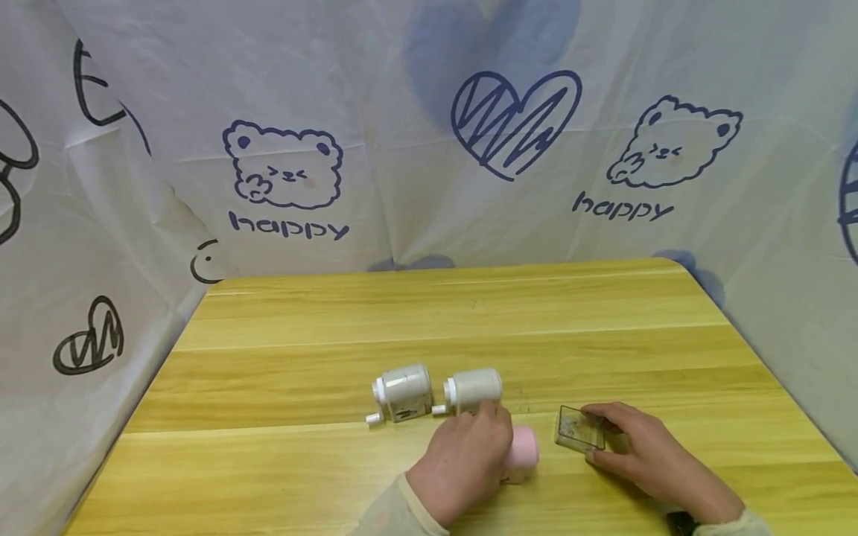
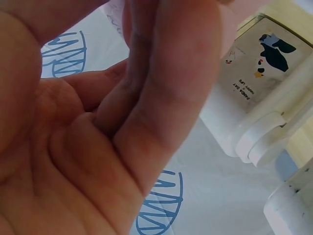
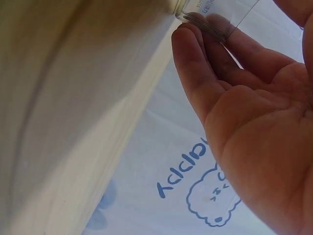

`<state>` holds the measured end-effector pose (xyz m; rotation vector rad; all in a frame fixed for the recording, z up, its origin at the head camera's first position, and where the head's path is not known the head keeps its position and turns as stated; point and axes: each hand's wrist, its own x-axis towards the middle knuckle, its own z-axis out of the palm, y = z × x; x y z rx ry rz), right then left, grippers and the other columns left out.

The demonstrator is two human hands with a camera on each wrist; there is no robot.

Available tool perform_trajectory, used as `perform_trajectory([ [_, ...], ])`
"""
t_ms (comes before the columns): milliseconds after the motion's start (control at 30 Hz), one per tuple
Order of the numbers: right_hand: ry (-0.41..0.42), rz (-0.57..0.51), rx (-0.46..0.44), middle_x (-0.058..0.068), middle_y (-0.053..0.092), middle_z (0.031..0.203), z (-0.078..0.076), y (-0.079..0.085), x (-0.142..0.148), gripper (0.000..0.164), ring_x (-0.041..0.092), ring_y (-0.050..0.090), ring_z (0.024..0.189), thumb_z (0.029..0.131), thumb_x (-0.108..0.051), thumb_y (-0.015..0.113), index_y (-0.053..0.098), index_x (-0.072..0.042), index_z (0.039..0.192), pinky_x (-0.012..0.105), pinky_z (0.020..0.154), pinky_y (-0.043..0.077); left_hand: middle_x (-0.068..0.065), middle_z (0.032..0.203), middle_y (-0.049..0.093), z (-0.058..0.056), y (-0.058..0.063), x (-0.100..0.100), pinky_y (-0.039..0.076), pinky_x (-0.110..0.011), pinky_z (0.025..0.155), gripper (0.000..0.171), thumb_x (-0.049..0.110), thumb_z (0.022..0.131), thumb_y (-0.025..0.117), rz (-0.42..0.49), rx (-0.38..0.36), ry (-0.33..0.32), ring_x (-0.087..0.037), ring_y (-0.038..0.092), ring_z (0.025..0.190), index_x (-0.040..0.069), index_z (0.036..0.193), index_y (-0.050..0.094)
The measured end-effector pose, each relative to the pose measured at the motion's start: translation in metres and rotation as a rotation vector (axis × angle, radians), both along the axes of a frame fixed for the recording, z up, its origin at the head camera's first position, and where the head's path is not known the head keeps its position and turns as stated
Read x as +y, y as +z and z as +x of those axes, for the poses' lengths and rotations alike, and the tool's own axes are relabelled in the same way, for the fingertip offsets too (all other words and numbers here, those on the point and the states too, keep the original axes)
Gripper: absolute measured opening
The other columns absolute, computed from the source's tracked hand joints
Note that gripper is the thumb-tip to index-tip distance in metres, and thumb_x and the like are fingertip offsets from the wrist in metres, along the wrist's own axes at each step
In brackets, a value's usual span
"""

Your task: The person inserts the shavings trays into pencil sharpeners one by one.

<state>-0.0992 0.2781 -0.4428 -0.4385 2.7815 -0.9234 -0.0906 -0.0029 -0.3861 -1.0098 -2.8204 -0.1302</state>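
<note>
My left hand [image 1: 465, 454] grips a pink crank pencil sharpener [image 1: 525, 449] near the table's front middle. Most of that sharpener is hidden behind the hand. To its right, my right hand [image 1: 646, 454] pinches a small see-through shavings drawer [image 1: 578, 429] between thumb and fingers. The drawer is low over the table; whether it touches the wood, I cannot tell. Two white crank pencil sharpeners stand behind the left hand: one to the left [image 1: 407, 383], another [image 1: 477, 385] closer to the pink one. A panda print marks a white sharpener's panel [image 2: 264, 63] in the left wrist view.
A wood-grain table [image 1: 268, 476] bears everything. Behind and beside it hangs a white cloth [image 1: 402, 171] with bear, heart and "happy" drawings. A black strap-like thing [image 1: 682, 523] shows at the right wrist.
</note>
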Motion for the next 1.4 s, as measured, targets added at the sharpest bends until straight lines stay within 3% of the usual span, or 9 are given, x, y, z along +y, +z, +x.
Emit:
perform_trajectory([
  [233, 0.014, 0.005, -0.007, 0.000, 0.058, 0.122, 0.001, 0.001, -0.001, 0.061, 0.020, 0.058, 0.102, 0.082, -0.046, 0.071, 0.054, -0.012, 0.130, 0.036, 0.082, 0.050, 0.000, 0.079, 0.052, 0.001, 0.000, -0.001, 0.036, -0.023, 0.042, 0.038, 0.035, 0.071, 0.080, 0.031, -0.011, 0.021, -0.010, 0.047, 0.055, 0.009, 0.090, 0.059],
  [433, 0.035, 0.007, 0.021, 0.000, 0.058, 0.122, 0.002, 0.002, -0.003, 0.059, 0.020, 0.058, 0.102, 0.083, -0.046, 0.070, 0.054, -0.012, 0.129, 0.035, 0.083, 0.050, -0.001, 0.082, 0.054, 0.002, 0.002, -0.004, 0.041, -0.024, 0.047, 0.056, 0.051, 0.070, 0.079, 0.070, -0.084, 0.026, -0.011, 0.052, 0.063, 0.007, 0.096, 0.058],
  [700, 0.074, 0.008, 0.053, 0.000, 0.058, 0.123, 0.003, 0.002, -0.005, 0.058, 0.018, 0.058, 0.102, 0.083, -0.045, 0.070, 0.055, -0.012, 0.128, 0.035, 0.083, 0.050, 0.001, 0.074, 0.057, 0.001, -0.001, -0.008, 0.040, -0.025, 0.045, 0.026, 0.020, 0.069, 0.080, 0.075, -0.080, 0.024, -0.012, 0.053, 0.058, 0.010, 0.081, 0.059],
  [1100, 0.130, -0.022, 0.087, -0.005, 0.059, 0.119, 0.007, 0.001, -0.015, 0.054, 0.012, 0.057, 0.100, 0.082, -0.046, 0.071, 0.058, -0.015, 0.124, 0.035, 0.082, 0.050, 0.001, 0.070, 0.056, 0.000, -0.001, -0.007, 0.039, -0.024, 0.043, 0.024, 0.020, 0.069, 0.079, 0.078, -0.078, 0.026, -0.011, 0.052, 0.055, 0.011, 0.077, 0.059],
  [1400, 0.152, -0.033, 0.070, -0.004, 0.058, 0.121, 0.009, 0.001, -0.021, 0.054, 0.014, 0.057, 0.104, 0.083, -0.047, 0.069, 0.057, -0.015, 0.125, 0.035, 0.084, 0.050, 0.000, 0.067, 0.054, -0.002, -0.002, -0.005, 0.037, -0.023, 0.039, 0.029, 0.018, 0.069, 0.079, 0.080, -0.037, 0.033, -0.011, 0.051, 0.052, 0.007, 0.084, 0.057],
])
